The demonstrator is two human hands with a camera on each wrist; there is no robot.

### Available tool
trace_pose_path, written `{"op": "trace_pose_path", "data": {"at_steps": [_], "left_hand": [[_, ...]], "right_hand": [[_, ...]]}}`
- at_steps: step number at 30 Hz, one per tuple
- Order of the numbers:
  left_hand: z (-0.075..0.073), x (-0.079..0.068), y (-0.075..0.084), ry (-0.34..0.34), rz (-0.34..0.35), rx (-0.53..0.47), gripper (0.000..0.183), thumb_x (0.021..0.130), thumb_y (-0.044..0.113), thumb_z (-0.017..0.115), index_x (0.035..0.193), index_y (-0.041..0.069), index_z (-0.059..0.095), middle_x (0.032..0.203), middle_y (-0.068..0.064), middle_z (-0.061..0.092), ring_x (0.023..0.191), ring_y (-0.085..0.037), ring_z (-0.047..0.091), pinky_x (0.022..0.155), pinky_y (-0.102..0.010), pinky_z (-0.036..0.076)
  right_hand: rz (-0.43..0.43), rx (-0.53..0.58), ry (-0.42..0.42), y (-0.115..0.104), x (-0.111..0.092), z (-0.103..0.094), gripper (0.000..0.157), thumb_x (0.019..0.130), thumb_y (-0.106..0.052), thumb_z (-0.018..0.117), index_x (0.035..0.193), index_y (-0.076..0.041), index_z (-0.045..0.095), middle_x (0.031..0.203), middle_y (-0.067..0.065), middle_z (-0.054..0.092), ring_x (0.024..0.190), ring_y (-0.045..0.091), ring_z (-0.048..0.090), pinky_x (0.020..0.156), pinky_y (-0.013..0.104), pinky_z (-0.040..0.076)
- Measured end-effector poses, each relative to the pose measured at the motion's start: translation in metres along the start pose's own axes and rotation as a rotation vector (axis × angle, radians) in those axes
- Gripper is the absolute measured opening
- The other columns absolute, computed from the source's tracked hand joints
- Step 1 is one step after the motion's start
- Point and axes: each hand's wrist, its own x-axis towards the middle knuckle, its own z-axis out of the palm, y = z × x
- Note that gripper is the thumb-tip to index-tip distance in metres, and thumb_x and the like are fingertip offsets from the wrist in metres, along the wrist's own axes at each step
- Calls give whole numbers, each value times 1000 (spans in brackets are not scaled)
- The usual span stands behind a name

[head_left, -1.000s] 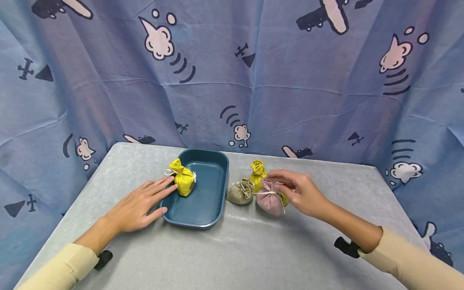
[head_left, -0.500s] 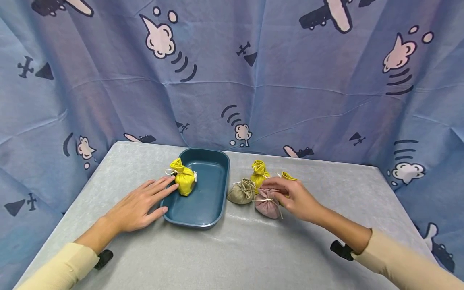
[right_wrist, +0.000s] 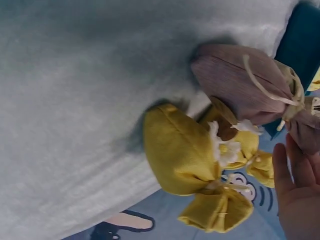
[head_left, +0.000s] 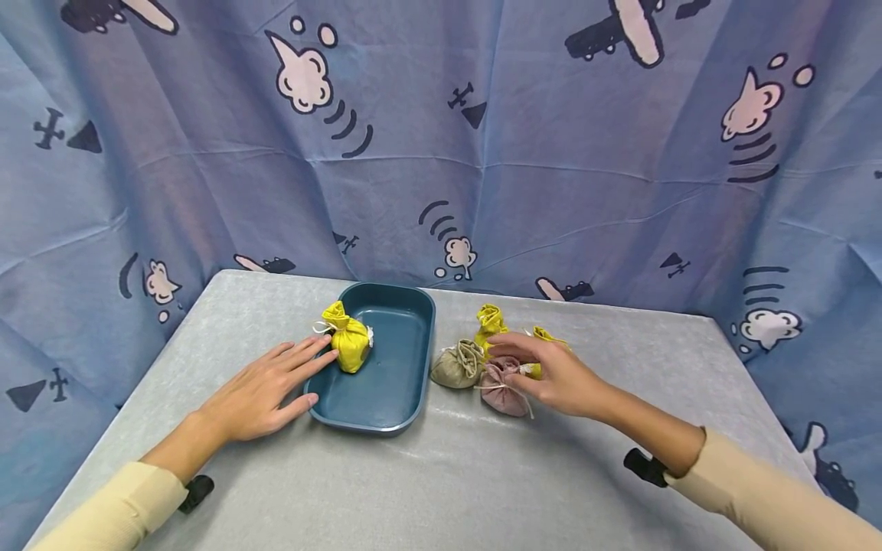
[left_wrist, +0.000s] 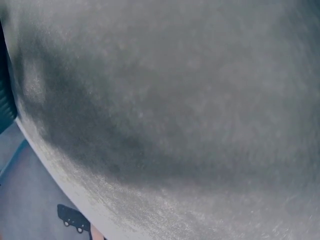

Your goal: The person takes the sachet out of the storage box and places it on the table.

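My left hand (head_left: pixel 265 390) lies with straight fingers over the left rim of a dark teal tray (head_left: pixel 372 427), fingertips right at a yellow drawstring pouch (head_left: pixel 351 348) standing inside. My right hand (head_left: pixel 561 375) is at a pink drawstring pouch (head_left: pixel 504 392) on the table, thumb and fingers spread apart around its tied neck. In the right wrist view, nearly straight fingers (right_wrist: pixel 295 167) overlap the neck of the pink pouch (right_wrist: pixel 240 82); the thumb is out of sight there. Left of it sits an olive pouch (head_left: pixel 457 367).
One yellow pouch (head_left: pixel 489 321) stands behind the pink one. Another yellow pouch (right_wrist: pixel 177 150) is partly hidden by my right hand in the head view. A grey cloth covers the table (head_left: pixel 455 490), and a blue printed curtain (head_left: pixel 400 99) hangs behind it.
The pink pouch has shifted left and settled lower, and my right hand has moved left with its fingers spreading. The yellow pouch behind it is more exposed. My left hand stays put.
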Motion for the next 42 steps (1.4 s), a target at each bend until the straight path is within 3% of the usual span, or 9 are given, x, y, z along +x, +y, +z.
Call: {"op": "trace_pose_path", "data": {"at_steps": [10, 18, 23, 30, 42], "left_hand": [[0, -1, 0, 2, -2, -7, 65, 99, 35, 59, 156, 17, 35, 162, -7, 29, 147, -27, 31, 115, -51, 26], [1, -1, 0, -1, -2, -4, 65, 99, 36, 59, 156, 17, 35, 162, -7, 29, 147, -26, 30, 116, -50, 26], [2, 0, 0, -8, -9, -8, 66, 99, 36, 59, 157, 17, 34, 163, -6, 28, 148, -25, 29, 116, -51, 26], [3, -1, 0, -7, -14, -10, 67, 99, 35, 60, 157, 17, 33, 162, -8, 29, 147, -26, 29, 116, -51, 25], [3, 0, -1, 9, -1, -5, 66, 99, 36, 59, 157, 18, 34, 162, -7, 29, 147, -27, 30, 115, -50, 26]], "right_hand": [[-35, -42, -19, -24, 28, -2, 63, 86, -7, 77, 144, -11, 51, 135, 9, 63, 124, 26, 60, 101, 53, 47], [-69, -33, 10, -38, 72, 0, 67, 87, -12, 77, 146, -7, 46, 139, 12, 59, 124, 25, 59, 103, 47, 47], [-33, 10, 21, -43, 92, 0, 70, 87, -14, 78, 148, -7, 45, 144, 12, 54, 126, 27, 58, 102, 45, 48], [7, 44, -22, -44, 110, 9, 71, 88, -17, 78, 148, -7, 43, 144, 14, 54, 127, 29, 57, 104, 42, 47], [23, 71, -73, -52, 134, 42, 71, 87, -15, 79, 147, -5, 44, 146, 14, 52, 128, 29, 56, 104, 32, 47]]}}
